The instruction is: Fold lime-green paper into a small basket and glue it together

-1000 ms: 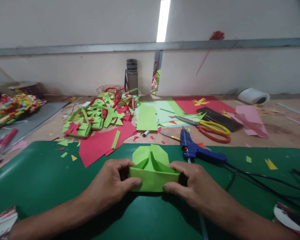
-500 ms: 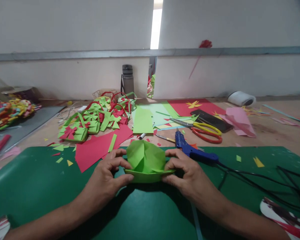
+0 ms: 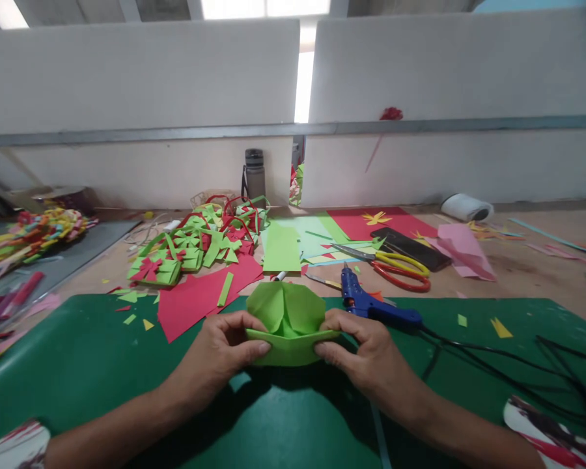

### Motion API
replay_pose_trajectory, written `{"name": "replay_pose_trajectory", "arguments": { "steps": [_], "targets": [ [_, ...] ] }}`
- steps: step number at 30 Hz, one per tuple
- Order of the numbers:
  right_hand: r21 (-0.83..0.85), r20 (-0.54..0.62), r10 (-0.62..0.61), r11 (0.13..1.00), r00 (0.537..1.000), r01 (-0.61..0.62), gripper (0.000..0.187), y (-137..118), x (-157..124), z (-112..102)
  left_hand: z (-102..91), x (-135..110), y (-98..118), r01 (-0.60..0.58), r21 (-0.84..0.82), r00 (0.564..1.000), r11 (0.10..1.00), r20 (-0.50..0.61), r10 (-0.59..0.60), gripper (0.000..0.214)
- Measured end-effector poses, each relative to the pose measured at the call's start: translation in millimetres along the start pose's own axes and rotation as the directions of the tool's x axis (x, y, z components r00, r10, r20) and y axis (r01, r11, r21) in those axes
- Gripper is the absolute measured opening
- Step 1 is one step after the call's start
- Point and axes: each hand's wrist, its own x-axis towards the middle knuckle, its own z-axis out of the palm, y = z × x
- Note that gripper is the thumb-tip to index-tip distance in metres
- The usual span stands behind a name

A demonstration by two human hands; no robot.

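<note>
Between my hands is a folded piece of bright green paper (image 3: pixel 293 352), with a flat front band and two rounded flaps rising behind it. My left hand (image 3: pixel 229 345) pinches the band's left end, thumb in front and fingers behind. At the right end, my right hand (image 3: pixel 359 342) grips the band the same way. The paper is held just over a dark green mat (image 3: pixel 273 423). A blue glue gun (image 3: pixel 376 305) lies beyond my right hand, its black cord trailing right. Red paper (image 3: pixel 190 299) with a green strip on it lies beyond my left hand.
Scissors with yellow and red handles (image 3: pixel 400 266) lie by a dark phone (image 3: pixel 413 249). Finished green and red paper pieces (image 3: pixel 185 247) are heaped at back left, near a grey bottle (image 3: pixel 254 176). Green sheets (image 3: pixel 280 247) and a white roll (image 3: pixel 466 207) sit farther back.
The green paper has tilted, so more of its front band faces me and its rear flaps spread apart. Both hands keep their pinch. My view has risen a little.
</note>
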Motion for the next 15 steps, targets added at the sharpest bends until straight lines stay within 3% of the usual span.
{"name": "replay_pose_trajectory", "arguments": {
  "steps": [4, 9, 12, 15],
  "targets": [
    [0.009, 0.008, 0.005, 1.0, 1.0, -0.005, 0.008, -2.7, 0.8, -0.5, 3.0, -2.6, 2.6, -0.019, -0.034, 1.0, 0.999, -0.006, 0.019, 0.023],
    [0.148, 0.081, 0.053, 0.987, 0.995, -0.065, 0.005, -1.2, 4.6, -0.8, 3.9, -5.0, 7.0, -0.09, -0.011, 0.994, 0.996, -0.066, 0.089, 0.018],
    [0.184, 0.038, 0.007, 0.983, 0.999, -0.014, 0.006, 1.3, 6.2, 0.3, 4.1, -6.0, 8.6, -0.111, -0.012, 0.99, 0.994, -0.092, 0.109, 0.017],
    [0.099, -0.05, -0.022, 0.995, 0.999, 0.027, 0.01, 1.9, 5.7, 1.5, 4.8, -7.0, 9.4, -0.116, -0.021, 0.988, 0.993, -0.102, 0.113, 0.017]
  ]
}}
